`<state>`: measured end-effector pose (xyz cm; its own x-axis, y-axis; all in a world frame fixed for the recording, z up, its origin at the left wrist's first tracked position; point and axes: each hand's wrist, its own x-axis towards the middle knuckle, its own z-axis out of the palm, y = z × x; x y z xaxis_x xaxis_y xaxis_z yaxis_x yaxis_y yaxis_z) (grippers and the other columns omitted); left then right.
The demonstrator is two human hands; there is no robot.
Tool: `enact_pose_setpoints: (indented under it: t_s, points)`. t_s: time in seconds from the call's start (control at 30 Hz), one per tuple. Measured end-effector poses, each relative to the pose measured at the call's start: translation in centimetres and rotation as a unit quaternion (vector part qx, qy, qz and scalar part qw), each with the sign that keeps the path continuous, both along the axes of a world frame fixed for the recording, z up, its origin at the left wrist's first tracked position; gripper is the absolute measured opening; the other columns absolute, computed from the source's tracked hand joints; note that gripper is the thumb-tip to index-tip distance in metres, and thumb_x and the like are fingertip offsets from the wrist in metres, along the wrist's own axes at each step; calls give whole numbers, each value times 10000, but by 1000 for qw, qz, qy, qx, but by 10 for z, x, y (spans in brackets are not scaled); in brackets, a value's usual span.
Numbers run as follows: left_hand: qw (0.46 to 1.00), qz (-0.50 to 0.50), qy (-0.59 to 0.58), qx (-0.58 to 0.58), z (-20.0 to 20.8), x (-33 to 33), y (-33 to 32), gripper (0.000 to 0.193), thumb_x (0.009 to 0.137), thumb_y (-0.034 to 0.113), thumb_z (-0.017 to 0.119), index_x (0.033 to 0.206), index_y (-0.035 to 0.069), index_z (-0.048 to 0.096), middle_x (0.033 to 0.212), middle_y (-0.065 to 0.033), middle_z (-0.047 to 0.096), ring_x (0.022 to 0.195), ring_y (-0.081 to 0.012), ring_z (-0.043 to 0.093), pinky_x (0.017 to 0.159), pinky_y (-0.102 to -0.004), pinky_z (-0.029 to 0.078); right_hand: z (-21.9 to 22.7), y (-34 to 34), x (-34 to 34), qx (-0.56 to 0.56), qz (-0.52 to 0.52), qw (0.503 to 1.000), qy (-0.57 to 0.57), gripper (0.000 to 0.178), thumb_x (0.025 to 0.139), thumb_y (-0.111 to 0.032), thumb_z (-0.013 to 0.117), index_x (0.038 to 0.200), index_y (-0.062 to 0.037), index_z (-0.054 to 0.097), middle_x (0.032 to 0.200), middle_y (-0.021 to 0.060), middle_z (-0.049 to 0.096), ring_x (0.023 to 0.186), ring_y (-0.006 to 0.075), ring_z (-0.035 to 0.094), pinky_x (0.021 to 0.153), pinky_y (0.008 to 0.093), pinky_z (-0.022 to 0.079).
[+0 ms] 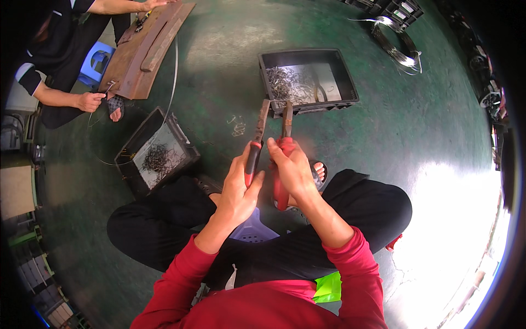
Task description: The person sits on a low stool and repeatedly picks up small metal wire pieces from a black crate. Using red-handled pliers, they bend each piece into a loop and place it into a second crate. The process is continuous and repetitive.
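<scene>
red shirt point(255, 308) nearest, l hand point(236, 186) curls round red/blk pliers point(253, 158), r hand point(297, 170) wraps round red pliers point(281, 192).

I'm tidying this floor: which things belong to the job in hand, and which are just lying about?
In use, it seems:
left pliers, in the left hand
right pliers, in the right hand
probably the far bin of metal pieces
perhaps the near bin of metal pieces

Apparently lying about:
wire coil, possibly stock
black crates
blue stool

Blue stool point(86, 69), brown board point(127, 69), green floor point(222, 77)
</scene>
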<state>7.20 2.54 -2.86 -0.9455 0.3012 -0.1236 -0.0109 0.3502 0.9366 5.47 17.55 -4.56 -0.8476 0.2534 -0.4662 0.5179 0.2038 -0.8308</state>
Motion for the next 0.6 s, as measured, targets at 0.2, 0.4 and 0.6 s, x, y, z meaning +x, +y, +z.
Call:
enact_pose_setpoints:
  t_s: [0.2, 0.4, 0.6]
  points:
    - [997, 11, 70, -33, 3, 2, -2, 590, 890, 6, 583, 1433, 21, 351, 1182, -183, 515, 1046, -313, 569, 897, -357, 452, -1, 10, 3, -145, 6, 989, -30, 442, 949, -380, 592, 1138, 15, 535, 980, 89, 591, 891, 170, 587, 782, 307, 459]
    - [998, -2, 37, -48, 9, -7, -23, 585, 894, 17, 588, 1434, 52, 365, 1135, -161, 524, 946, -287, 574, 843, -347, 462, -1, 19, 5, -227, 39, 970, -78, 480, 951, -364, 595, 1237, 6, 489, 1090, 105, 569, 989, 184, 574, 839, 319, 459]
    - [998, -16, 39, -46, 16, -17, -45, 533, 896, 56, 591, 1396, 25, 410, 1012, -114, 530, 902, -239, 553, 843, -323, 439, 13, 17, 4, -187, 119, 971, -85, 528, 962, -427, 552, 1263, 0, 476, 1119, 109, 583, 1048, 206, 581, 831, 349, 488]
